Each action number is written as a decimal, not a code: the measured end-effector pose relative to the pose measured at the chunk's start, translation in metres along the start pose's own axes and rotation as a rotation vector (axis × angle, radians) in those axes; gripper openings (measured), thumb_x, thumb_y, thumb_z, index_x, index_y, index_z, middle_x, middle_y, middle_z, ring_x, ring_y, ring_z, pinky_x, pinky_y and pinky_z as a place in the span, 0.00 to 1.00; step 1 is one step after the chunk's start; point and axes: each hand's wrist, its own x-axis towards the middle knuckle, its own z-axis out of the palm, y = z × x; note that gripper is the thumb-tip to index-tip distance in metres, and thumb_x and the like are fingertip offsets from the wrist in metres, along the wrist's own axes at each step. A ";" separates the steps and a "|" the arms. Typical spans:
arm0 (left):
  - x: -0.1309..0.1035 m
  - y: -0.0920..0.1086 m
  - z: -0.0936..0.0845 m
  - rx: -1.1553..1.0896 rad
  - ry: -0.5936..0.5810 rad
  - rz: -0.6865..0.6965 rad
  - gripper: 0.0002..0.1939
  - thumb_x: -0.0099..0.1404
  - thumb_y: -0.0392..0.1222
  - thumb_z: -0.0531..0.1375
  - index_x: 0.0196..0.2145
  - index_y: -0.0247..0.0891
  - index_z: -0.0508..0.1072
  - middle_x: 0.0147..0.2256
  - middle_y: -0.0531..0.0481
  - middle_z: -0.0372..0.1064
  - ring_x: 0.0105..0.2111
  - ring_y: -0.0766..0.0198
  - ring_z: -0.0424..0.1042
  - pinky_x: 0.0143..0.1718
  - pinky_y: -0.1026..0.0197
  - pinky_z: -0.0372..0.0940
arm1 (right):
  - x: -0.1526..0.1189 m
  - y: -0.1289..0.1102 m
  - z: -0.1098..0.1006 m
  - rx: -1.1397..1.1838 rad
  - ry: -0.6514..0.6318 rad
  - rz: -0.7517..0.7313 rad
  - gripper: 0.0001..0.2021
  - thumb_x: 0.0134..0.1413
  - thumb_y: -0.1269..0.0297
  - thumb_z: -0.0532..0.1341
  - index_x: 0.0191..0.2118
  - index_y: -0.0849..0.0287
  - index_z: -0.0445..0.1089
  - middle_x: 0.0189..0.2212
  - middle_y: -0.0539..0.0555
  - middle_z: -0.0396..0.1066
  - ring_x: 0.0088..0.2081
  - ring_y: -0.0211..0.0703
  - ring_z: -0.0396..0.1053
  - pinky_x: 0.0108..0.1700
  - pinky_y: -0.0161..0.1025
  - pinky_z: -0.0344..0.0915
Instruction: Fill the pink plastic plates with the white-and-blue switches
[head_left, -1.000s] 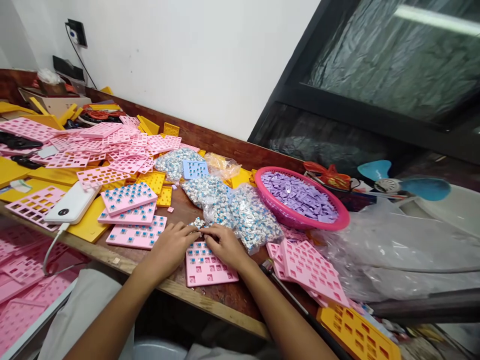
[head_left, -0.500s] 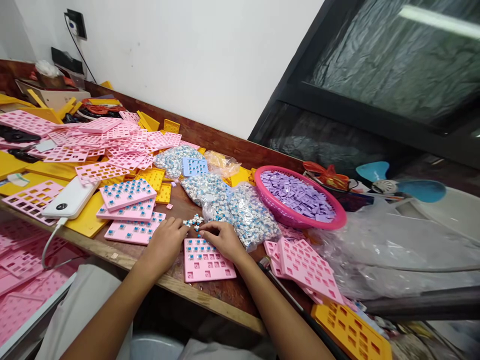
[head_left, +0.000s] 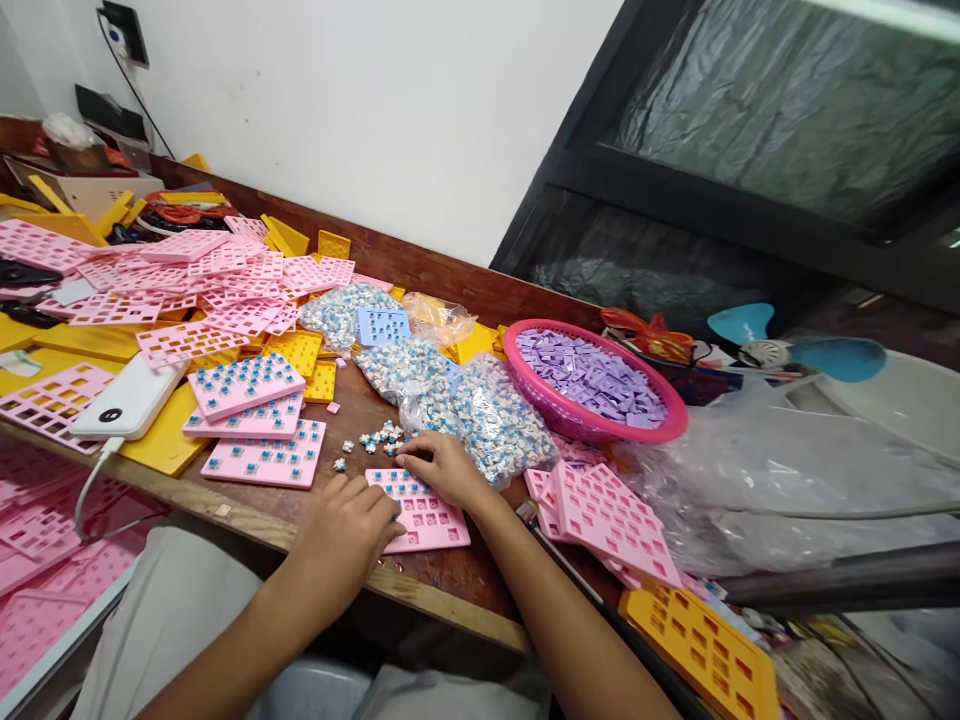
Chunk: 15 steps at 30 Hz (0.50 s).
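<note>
A pink keypad plate lies flat on the table in front of me, its upper rows filled with blue-and-white key switches and its lower openings bare. My left hand is over the plate's left side, fingers curled and pressed together; whatever they hold is hidden. At the plate's far edge, my right hand has thumb and fingertips pinched at a key switch. Loose key switches are scattered just beyond the plate, a few of them apart to the left.
Left stands a stack of pink plates with switches, near a white power bank. Bags of switches lie behind my right hand. A pink basket holds purple pieces. More pink plates lean at right.
My left hand has moved from the loose switches down toward me, onto the plate's left side. Some loose switches now lie farther left. My right hand stays by the pile.
</note>
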 end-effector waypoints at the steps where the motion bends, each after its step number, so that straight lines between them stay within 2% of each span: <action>1: 0.001 0.001 0.004 0.033 -0.006 0.017 0.06 0.71 0.40 0.60 0.35 0.40 0.76 0.34 0.49 0.74 0.39 0.54 0.70 0.47 0.50 0.60 | 0.000 0.001 0.001 -0.002 0.009 0.008 0.06 0.60 0.67 0.64 0.38 0.57 0.81 0.36 0.53 0.80 0.39 0.45 0.75 0.43 0.39 0.66; 5: 0.004 0.001 0.013 0.106 -0.031 0.009 0.06 0.70 0.40 0.61 0.34 0.40 0.76 0.34 0.49 0.74 0.38 0.54 0.70 0.45 0.50 0.60 | 0.000 0.000 0.000 -0.051 0.050 0.004 0.08 0.63 0.67 0.63 0.36 0.56 0.80 0.36 0.53 0.80 0.39 0.45 0.74 0.43 0.39 0.65; 9: 0.005 0.005 0.012 0.132 -0.057 -0.062 0.05 0.70 0.39 0.61 0.36 0.41 0.78 0.36 0.48 0.75 0.40 0.54 0.71 0.42 0.51 0.60 | -0.008 -0.005 -0.023 -0.079 0.095 -0.036 0.09 0.64 0.64 0.62 0.38 0.56 0.80 0.37 0.54 0.79 0.40 0.45 0.73 0.45 0.40 0.65; 13: 0.007 0.005 0.010 0.146 -0.066 -0.171 0.07 0.71 0.39 0.60 0.37 0.42 0.78 0.38 0.48 0.75 0.42 0.52 0.72 0.41 0.51 0.60 | -0.025 -0.004 -0.056 -0.027 0.014 -0.054 0.09 0.65 0.63 0.62 0.40 0.56 0.80 0.37 0.54 0.79 0.40 0.45 0.74 0.45 0.40 0.66; 15: 0.009 0.000 0.008 0.141 -0.072 -0.201 0.07 0.71 0.40 0.60 0.37 0.42 0.78 0.37 0.48 0.75 0.42 0.52 0.72 0.41 0.52 0.60 | -0.032 -0.002 -0.065 -0.024 -0.053 -0.019 0.08 0.64 0.62 0.63 0.38 0.56 0.80 0.36 0.53 0.80 0.39 0.45 0.75 0.45 0.40 0.66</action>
